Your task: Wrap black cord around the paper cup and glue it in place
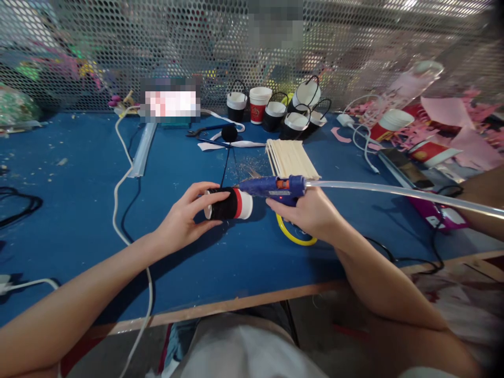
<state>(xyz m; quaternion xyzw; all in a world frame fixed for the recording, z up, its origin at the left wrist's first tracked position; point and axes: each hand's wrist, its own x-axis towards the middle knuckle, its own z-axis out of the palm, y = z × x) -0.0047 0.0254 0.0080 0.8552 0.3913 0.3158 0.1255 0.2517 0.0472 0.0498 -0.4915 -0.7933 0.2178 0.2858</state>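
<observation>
My left hand (189, 212) grips a paper cup (244, 205) that lies on its side, wrapped partly in black yarn with a red band and white end showing. A black strand runs from the cup up to a small black yarn ball (229, 133). In my right hand (311, 210) is a blue hot glue gun (271, 186), its nozzle at the upper side of the black wrap. A long clear glue stick (394, 191) trails out of its back to the right. Under my right hand shows a yellow ring (297, 239), partly hidden.
Several black-wrapped cups with handles (274, 113) stand at the back beside a red paper cup (259, 107). Pale wooden sticks (293, 157) lie behind the glue gun. Pliers (205, 129) lie near white ribbon. A white cable (116, 202) crosses the left side; a phone (405, 169) and pink scraps lie right.
</observation>
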